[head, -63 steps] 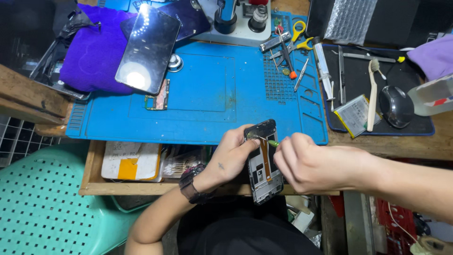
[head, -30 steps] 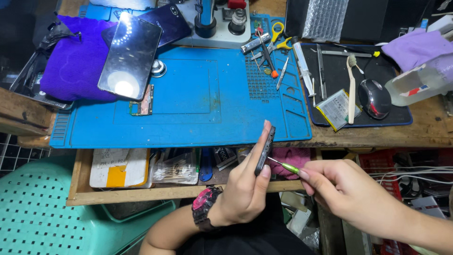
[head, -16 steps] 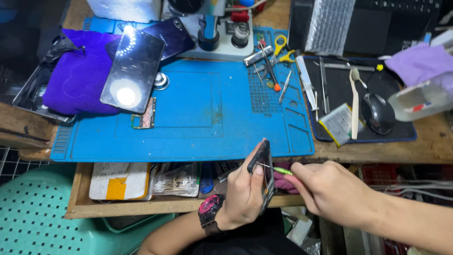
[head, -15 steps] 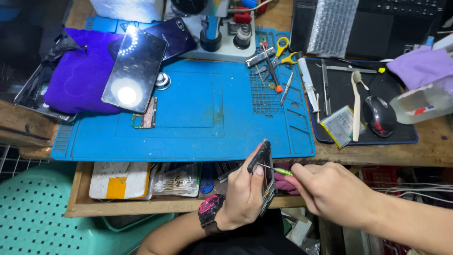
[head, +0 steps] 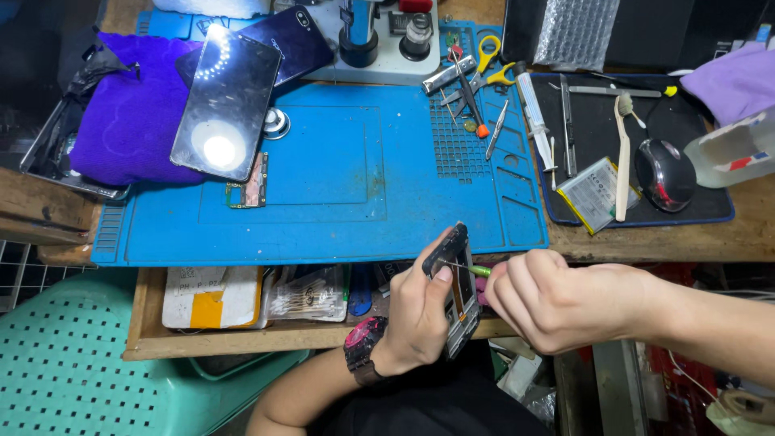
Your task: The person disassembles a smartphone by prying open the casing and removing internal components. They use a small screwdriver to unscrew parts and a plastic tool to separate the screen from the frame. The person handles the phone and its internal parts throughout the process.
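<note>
Left hand (head: pixel 416 315) grasping slim phone frame (head: pixel 454 291), right hand (head: pixel 557 299) clenched on probably a green-handled screwdriver (head: pixel 472 269)

The wooden tabletop (head: pixel 755 234) carried a blue work mat (head: pixel 339 186) at centre. At 3 o'clock from it lay a black mat (head: pixel 710 211). At 9 o'clock, a purple cloth (head: pixel 121 137) rested on a metal tray (head: pixel 48 161). At 12 o'clock stood a microscope base (head: pixel 379 60). At 7 o'clock, an open drawer (head: pixel 149 343) projected beneath the tabletop edge.

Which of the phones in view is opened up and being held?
The phone frame in the left hand; the glossy phone and dark blue phone lie closed up on the bench.
</note>
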Available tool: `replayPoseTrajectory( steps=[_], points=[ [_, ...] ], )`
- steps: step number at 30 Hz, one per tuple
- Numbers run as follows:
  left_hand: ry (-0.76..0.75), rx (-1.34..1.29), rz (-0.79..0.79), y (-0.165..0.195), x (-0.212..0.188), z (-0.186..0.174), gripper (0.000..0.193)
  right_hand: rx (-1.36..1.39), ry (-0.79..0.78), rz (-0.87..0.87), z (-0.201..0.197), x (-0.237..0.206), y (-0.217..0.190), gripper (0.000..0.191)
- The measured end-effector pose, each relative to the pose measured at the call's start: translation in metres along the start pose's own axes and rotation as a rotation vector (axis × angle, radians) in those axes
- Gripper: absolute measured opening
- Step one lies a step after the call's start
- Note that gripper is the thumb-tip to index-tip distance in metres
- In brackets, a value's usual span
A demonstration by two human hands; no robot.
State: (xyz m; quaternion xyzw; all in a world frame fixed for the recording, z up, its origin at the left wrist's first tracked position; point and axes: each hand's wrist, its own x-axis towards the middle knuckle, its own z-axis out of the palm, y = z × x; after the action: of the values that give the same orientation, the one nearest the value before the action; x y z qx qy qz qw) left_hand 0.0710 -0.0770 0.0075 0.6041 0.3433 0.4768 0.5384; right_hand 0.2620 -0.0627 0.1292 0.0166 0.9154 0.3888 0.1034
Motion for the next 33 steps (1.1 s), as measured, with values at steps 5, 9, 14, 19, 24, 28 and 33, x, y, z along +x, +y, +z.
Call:
replayPoseTrajectory(
  steps=[5, 9, 14, 19, 24, 28, 33],
  points=[
    [-0.038, -0.071, 0.044, -0.001, 0.006, -0.005, 0.054, 0.009, -0.013, 0.007, -0.002, 0.003, 0.000, 0.018],
    [-0.057, -0.089, 0.034, 0.000, 0.005, -0.008, 0.059, -0.020, -0.005, -0.019, -0.003, 0.004, -0.003, 0.016],
    [-0.062, -0.109, -0.009, 0.000, 0.006, -0.009, 0.060, -0.235, 0.019, -0.133, 0.000, 0.005, -0.008, 0.007],
    [-0.076, -0.107, 0.034, 0.000, 0.006, -0.010, 0.059, -0.315, 0.054, -0.178, 0.004, 0.007, -0.009, 0.024],
    [-0.098, -0.102, 0.026, 0.002, 0.012, -0.013, 0.055, -0.300, 0.041, -0.051, 0.004, 0.005, -0.006, 0.031],
    [-0.138, -0.055, 0.127, 0.010, 0.009, -0.020, 0.050, -0.041, -0.128, 0.374, -0.018, -0.009, -0.015, 0.013],
    [-0.176, -0.164, 0.090, 0.018, 0.001, -0.023, 0.048, 0.834, -0.194, 1.105, -0.039, -0.024, -0.031, 0.017]
  ],
)
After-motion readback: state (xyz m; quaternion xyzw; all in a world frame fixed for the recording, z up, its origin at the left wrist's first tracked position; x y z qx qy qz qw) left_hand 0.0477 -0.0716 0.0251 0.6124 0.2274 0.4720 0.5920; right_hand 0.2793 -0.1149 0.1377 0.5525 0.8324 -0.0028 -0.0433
